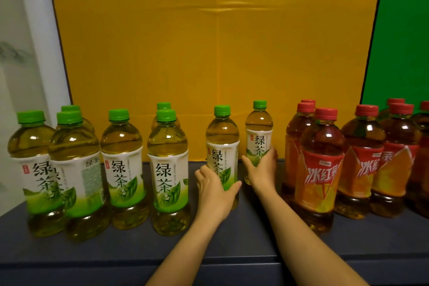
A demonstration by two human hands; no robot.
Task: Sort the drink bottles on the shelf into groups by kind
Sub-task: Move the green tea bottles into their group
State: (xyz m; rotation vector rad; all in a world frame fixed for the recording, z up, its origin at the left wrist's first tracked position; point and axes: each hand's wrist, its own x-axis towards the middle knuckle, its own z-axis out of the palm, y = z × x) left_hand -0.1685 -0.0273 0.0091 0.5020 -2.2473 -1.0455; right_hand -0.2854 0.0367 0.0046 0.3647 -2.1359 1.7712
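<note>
On the dark shelf [130, 255] in front of me, seen from my head camera, the drinks stand in two lots with my hands between them. My left hand [214, 189] is curled round the lower label of the nearer green tea bottle [222, 144], thumb on its right side and fingers wrapped round its left. My right hand [262, 169] grips the farther green tea bottle [259, 130] the same way, low on the label, thumb to the left and fingers round the right. Both bottles are upright, with green caps and pale yellow-green drink. My hands cover their lower parts, so I cannot tell whether their bases sit on the shelf or are just clear of it.

To my left stands the green tea group [121, 162], six bottles of the same kind close together, some behind others. The bottle in my left hand is just beside the rightmost of them, apart from it. To my right stand the red tea bottles [321, 169], with red caps and red and orange labels, crowded to the frame's edge. The bottle in my right hand is near the closest of them, not touching.

Behind everything hangs a yellow backdrop [209, 42], with a green panel [404, 30] to its right.
</note>
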